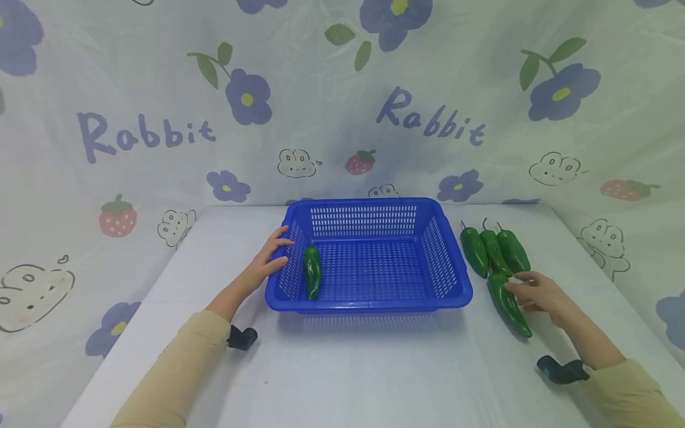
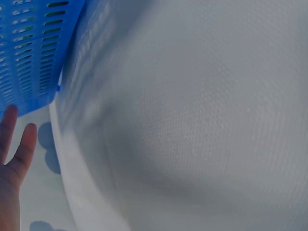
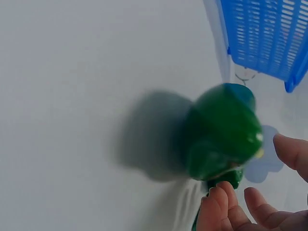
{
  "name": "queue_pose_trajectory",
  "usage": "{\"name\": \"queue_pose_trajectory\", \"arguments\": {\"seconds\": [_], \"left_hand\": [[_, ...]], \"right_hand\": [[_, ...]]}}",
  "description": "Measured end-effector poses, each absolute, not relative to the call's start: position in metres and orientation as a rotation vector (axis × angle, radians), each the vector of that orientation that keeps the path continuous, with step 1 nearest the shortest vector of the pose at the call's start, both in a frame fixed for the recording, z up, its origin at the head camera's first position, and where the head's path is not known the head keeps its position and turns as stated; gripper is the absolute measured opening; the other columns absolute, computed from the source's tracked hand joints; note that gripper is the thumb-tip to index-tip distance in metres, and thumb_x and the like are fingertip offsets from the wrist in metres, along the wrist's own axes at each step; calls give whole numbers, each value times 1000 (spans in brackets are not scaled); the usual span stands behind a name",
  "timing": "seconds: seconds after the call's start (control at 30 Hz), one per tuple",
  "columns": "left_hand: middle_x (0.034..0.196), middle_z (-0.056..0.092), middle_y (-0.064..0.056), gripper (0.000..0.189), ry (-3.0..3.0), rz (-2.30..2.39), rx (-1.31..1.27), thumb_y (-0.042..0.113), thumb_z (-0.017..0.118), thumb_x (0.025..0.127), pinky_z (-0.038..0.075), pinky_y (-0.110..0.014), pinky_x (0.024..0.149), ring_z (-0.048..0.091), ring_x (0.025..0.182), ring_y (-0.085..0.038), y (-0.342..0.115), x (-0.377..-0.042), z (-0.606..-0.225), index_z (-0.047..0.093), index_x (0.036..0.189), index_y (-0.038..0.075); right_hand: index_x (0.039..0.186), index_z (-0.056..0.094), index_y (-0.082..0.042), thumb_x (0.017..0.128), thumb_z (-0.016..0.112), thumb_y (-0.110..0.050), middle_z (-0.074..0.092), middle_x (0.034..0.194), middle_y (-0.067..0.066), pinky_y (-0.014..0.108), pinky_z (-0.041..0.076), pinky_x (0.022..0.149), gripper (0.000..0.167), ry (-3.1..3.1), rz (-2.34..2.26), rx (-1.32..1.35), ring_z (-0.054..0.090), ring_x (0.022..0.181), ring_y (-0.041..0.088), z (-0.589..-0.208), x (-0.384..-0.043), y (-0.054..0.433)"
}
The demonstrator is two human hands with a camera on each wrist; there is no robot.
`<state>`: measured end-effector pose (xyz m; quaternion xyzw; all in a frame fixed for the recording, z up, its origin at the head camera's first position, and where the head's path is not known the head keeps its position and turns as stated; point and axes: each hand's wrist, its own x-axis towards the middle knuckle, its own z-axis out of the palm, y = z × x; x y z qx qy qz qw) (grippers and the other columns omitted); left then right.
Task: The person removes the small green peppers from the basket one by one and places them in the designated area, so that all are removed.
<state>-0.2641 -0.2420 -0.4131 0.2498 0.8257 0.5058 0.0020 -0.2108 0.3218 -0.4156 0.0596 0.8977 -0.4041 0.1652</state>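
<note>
My left hand point(image 1: 266, 258) is at the left rim of a blue plastic basket point(image 1: 369, 305), its fingertips right at the edge. Spread fingers point(image 2: 24, 147) show close to the basket's wall in the left wrist view. Inside the basket, along its left side, lies one long green chili pepper point(image 1: 312, 273). To the right of the basket, my right hand point(image 1: 543, 295) reaches over the nearest loose pepper point(image 1: 507, 306), fingertips beside its upper part. From the right wrist, that pepper point(image 3: 221, 130) appears blurred, with thumb and fingers parted around its near side.
Behind the nearest pepper, several more green peppers point(image 1: 495, 252) lie side by side on the white tabletop point(image 1: 353, 374). A patterned curtain point(image 1: 321, 107) hangs behind and at both sides. Dark wrist-worn devices point(image 1: 562, 371) sit near both sleeves.
</note>
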Motion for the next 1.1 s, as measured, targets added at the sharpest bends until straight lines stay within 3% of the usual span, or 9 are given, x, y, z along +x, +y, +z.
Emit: {"name": "queue_pose_trajectory", "arguments": {"seconds": [0.17,0.77,1.0,1.1], "left_hand": [[151,7,-17,38,2584,1593,788,10,43,87,8,-68,102,0,138,-41,-242,-264,-414,43,123,-1],[151,8,-18,38,2591,1593,816,9,44,86,7,-68,103,0,138,-41,-242,-264,-414,43,123,-2],[151,7,-17,38,2598,1581,807,10,43,87,11,-68,102,1,138,-42,-243,-264,-414,43,123,-2],[151,7,-17,38,2600,1577,801,10,43,87,10,-68,102,1,138,-42,-242,-264,-413,42,123,-1]], "right_hand": [[133,18,18,92,47,-41,37,124,42,40,52,79,77,2553,-1176,130,54,103,43,-407,-212,324],[135,19,15,93,48,-38,41,124,36,25,53,71,74,2587,-1210,10,57,93,18,-372,-237,320],[137,18,13,93,49,-37,35,130,37,29,53,75,73,2584,-1230,-54,54,104,33,-352,-248,308],[138,18,12,93,50,-34,34,132,36,27,53,75,72,2570,-1252,-80,54,104,32,-343,-252,302]]}}
